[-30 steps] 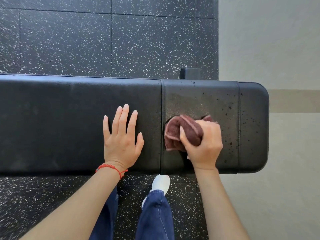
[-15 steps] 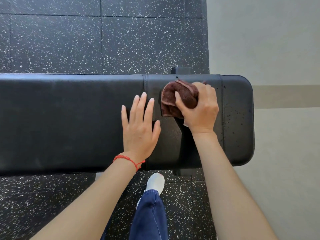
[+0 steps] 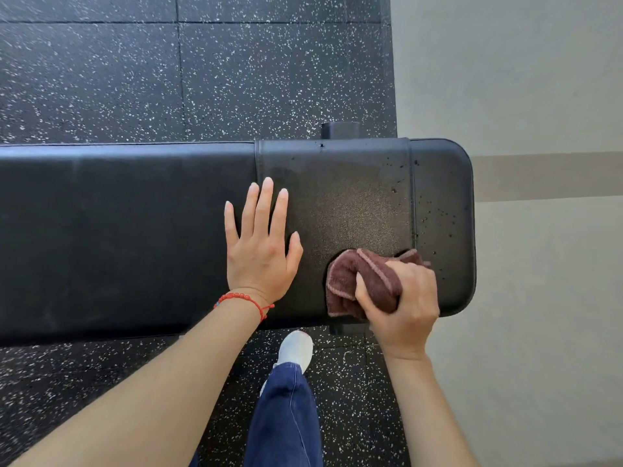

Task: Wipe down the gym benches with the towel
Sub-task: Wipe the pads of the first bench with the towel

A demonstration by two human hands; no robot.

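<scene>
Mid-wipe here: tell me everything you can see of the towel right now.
The towel is a small dark maroon cloth with a terry-like look and a paler pink band along its hem. It is bunched up, not spread flat. The right hand grips it from above, fingers curled round the wad, pressing it onto the black bench pad near the pad's near edge, towards its right end. Part of it is hidden under the hand.

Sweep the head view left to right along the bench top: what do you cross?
Long smooth black vinyl bench pad → flat left hand → bunched maroon towel → gripping right hand → droplet-speckled end panel.
</scene>
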